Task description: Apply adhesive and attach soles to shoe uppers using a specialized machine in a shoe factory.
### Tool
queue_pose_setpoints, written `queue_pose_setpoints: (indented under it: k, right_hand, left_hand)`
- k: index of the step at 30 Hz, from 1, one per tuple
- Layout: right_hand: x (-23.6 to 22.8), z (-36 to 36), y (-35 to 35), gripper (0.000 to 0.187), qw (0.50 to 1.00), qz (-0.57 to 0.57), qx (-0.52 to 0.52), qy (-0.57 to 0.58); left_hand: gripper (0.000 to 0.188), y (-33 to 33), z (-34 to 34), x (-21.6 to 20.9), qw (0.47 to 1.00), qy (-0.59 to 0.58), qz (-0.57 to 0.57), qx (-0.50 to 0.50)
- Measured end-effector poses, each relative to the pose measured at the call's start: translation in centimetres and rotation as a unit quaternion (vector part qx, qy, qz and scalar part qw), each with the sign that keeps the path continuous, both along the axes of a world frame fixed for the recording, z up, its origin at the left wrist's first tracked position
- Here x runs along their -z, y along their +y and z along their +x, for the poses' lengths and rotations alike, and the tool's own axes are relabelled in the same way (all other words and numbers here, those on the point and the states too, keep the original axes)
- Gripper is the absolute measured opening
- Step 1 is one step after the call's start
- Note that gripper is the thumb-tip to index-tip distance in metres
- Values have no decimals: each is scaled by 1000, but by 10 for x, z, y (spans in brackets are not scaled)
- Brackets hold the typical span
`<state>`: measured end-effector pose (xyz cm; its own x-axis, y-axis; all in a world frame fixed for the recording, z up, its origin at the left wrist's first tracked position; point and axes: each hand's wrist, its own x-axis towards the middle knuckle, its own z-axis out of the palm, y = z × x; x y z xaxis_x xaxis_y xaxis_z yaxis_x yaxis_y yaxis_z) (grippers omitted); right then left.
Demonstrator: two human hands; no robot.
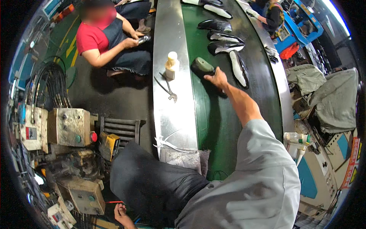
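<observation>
My right hand [217, 79] reaches across the green conveyor belt [211, 126] and grips the near end of a black shoe upper fitted on a green shoe last [204, 65]. Several black shoe uppers with white undersides lie farther up the belt; the nearest white-bottomed upper [239, 69] is just right of my hand. At the lower left, my left hand [122, 216] has curled fingers beside a thin red rod [114, 202]; whether they hold it is unclear. On the metal ledge [173, 122] lie lasting pincers [166, 88] beside a pale yellow bottle [172, 66].
A seated person in red [100, 42] holds a small device left of the belt. A grey cushion [183, 159] and white strips [164, 143] lie on the near ledge. Control boxes [70, 128] stand left; a gloved worker [272, 17] and covered machines [331, 99] are right.
</observation>
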<state>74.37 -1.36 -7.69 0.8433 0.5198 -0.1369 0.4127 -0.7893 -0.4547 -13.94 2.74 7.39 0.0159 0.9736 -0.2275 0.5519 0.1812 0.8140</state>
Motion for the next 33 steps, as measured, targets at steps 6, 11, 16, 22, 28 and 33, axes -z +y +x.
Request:
queue_pose_setpoints:
  k: [6, 11, 16, 22, 28, 33]
  right_hand:
    - [-4, -116, -108, 101, 987, 45, 147, 53]
    - [-23, -188, -186, 78, 902, 199, 161, 347]
    - [-57, -286, -151, 69, 727, 271, 129, 617]
    - [-108, -439, -20, 67, 487, 258, -38, 834]
    - [-144, -517, 25, 105, 668, 193, -288, 659]
    - [-150, -570, 48, 85, 790, 163, -522, 277]
  left_hand:
    - [39, 31, 78, 51, 998, -41, -25, 39]
    - [41, 37, 169, 56, 973, -188, -36, 133]
    - [66, 43, 241, 36, 902, -352, -61, 241]
    - [90, 70, 257, -2, 780, -585, -47, 217]
    - [76, 62, 173, -28, 885, -462, 56, 13]
    - [71, 35, 127, -8, 931, -353, 83, -35]
